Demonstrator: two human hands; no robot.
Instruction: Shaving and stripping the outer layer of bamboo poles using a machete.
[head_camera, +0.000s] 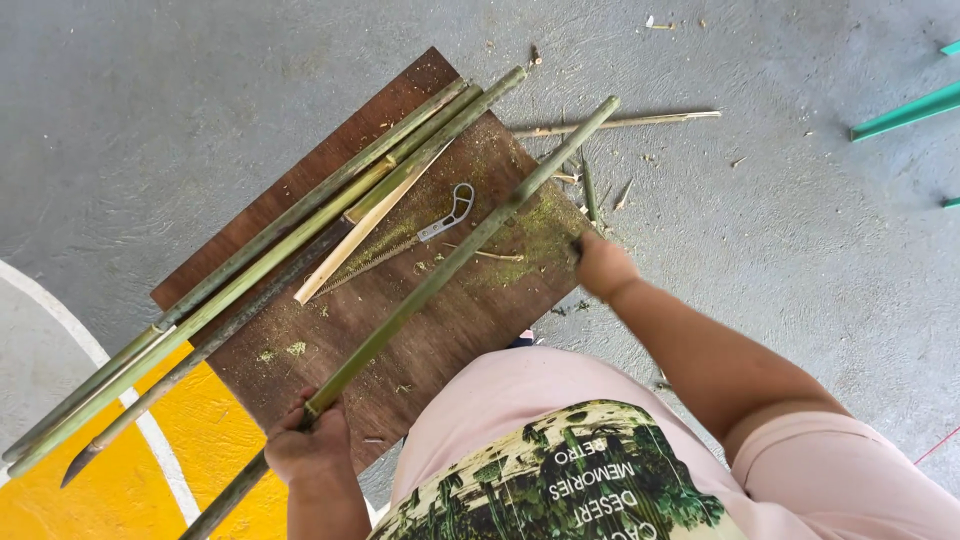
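The long green bamboo stalk (440, 270) runs diagonally across the brown wooden board (470, 320), its far end out over the grey concrete floor (780, 250) and its near end low at the left. The left hand (305, 445) has it, fingers wrapped tight around the lower stretch. The right hand (603, 265) is out at the board's far edge, closed into a fist around something thin and dark that barely shows; what it is I cannot tell. It sits just beside the stalk, not on it.

To the left of the stalk, a bundle of green bamboo strips (270, 250) lies along the board, trailing onto the yellow painted patch (70, 490). A small metal saw (400, 245) rests between bundle and stalk, with green dust scattered about. Thin offcuts (620, 122) lie on the floor beyond the board.
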